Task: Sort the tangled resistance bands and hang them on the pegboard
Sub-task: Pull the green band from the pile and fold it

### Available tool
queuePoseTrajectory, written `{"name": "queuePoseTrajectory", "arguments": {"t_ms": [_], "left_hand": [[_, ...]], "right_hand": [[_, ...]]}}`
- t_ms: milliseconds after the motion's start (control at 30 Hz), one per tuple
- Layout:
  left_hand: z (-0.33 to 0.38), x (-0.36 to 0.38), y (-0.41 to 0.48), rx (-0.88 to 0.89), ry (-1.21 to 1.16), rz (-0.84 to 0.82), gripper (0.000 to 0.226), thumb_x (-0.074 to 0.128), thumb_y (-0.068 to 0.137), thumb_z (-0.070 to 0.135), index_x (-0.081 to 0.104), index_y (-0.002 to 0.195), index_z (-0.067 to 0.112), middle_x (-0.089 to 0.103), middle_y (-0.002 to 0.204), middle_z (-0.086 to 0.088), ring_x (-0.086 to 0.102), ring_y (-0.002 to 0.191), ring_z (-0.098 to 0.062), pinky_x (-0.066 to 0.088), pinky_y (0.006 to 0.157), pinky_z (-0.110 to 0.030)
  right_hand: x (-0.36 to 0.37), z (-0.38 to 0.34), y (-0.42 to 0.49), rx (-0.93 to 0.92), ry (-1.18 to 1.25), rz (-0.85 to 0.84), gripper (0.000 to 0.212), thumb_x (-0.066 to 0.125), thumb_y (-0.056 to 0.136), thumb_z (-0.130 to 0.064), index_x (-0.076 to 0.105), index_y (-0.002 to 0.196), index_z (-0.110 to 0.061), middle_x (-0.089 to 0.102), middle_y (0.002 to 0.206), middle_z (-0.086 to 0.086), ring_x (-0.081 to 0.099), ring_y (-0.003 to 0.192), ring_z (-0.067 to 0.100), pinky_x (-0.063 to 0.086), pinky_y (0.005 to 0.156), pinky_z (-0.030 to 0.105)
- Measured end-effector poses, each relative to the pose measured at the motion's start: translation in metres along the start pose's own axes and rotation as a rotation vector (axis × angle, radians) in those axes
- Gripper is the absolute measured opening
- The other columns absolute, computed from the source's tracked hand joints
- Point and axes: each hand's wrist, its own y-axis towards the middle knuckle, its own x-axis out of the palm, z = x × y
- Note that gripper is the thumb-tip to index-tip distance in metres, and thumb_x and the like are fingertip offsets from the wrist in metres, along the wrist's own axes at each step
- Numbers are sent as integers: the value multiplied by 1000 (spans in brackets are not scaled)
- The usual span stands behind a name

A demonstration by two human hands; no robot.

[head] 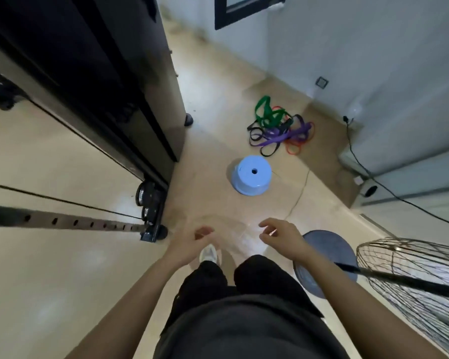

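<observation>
- Dark trousers [244,294] fill the lower centre of the frame.
- Left hand [189,244], lower centre-left: grip loosely curled, holding nothing.
- Right hand [283,237], just right of it: grip half-open, empty.
- Tangled resistance bands [280,128] lie on the floor [218,99], upper centre-right, well apart from both hands, beyond the blue stool [252,174].
- Right hand looks slightly nearer; pile stretches left-right.
</observation>
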Motion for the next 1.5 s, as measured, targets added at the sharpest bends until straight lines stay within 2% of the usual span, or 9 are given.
{"name": "queuePoseTrajectory", "arguments": {"t_ms": [267, 500, 567, 667, 733, 900, 1133, 1400, 1500], "left_hand": [[108, -58, 158, 102, 102, -58, 18, 71, 92, 26, 74, 109, 22, 75, 103, 7, 70, 97, -8, 55, 87, -26], [205, -60, 263, 106, 223, -159, 25, 68, 94, 27, 72, 117, 16, 72, 109, 4, 67, 102, -9, 54, 86, -22], [232, -61, 292, 124, 252, -180, 23, 69, 94, 28, 73, 115, 19, 73, 108, 7, 68, 101, -9, 55, 89, -26], [268, -64, 340, 143, 250, -187, 16, 69, 94, 24, 75, 109, 24, 74, 105, 8, 69, 98, -7, 54, 88, -25], [289, -65, 373, 150, 243, -219, 14, 69, 93, 21, 74, 102, 30, 75, 102, 10, 69, 96, -6, 53, 86, -23], [336, -64, 474, 155, 294, -327, 12, 69, 93, 26, 72, 101, 35, 74, 98, 17, 67, 94, 1, 51, 86, -19], [401, -75, 640, 215, 503, -554, 24, 67, 89, 37, 72, 110, 27, 73, 101, 14, 68, 95, -4, 54, 94, -34], [470, -41, 767, 233, 544, -567, 13, 71, 87, 28, 74, 100, 26, 73, 93, 11, 68, 88, -8, 51, 83, -25], [465, -2, 825, 207, 542, -558, 28, 68, 79, 41, 75, 99, 23, 74, 91, 8, 69, 86, -9, 52, 83, -27]], "right_hand": [[-73, -16, 103, 141, 210, 88, 26, 66, 90, -27, 66, 116, -25, 69, 96, -7, 64, 81, 9, 47, 70, 21], [-140, 12, 210, 305, 382, 102, 35, 67, 87, -22, 67, 121, -14, 68, 100, 1, 66, 98, 22, 52, 91, 36], [-164, 21, 232, 338, 417, 110, 36, 66, 86, -23, 67, 121, -14, 69, 102, 3, 66, 97, 22, 53, 89, 37], [-204, 27, 258, 367, 463, 148, 34, 65, 87, -24, 66, 120, -17, 70, 101, 4, 67, 93, 22, 50, 75, 29], [-228, 29, 279, 380, 478, 170, 33, 65, 88, -25, 66, 121, -18, 70, 100, 2, 66, 92, 20, 46, 69, 24], [-288, 24, 350, 385, 444, 222, 31, 65, 89, -26, 67, 119, -20, 68, 99, -2, 65, 90, 19, 47, 73, 27], [-362, 4, 438, 510, 459, 275, 26, 68, 87, -26, 68, 113, -25, 68, 95, -6, 65, 89, 16, 45, 74, 23], [-445, 34, 529, 509, 458, 250, 23, 66, 84, -28, 70, 107, -25, 72, 97, -5, 66, 91, 12, 52, 89, 31], [-462, 88, 583, 511, 460, 242, 24, 67, 84, -23, 71, 108, -22, 71, 94, -4, 66, 92, 16, 52, 89, 33]]}}
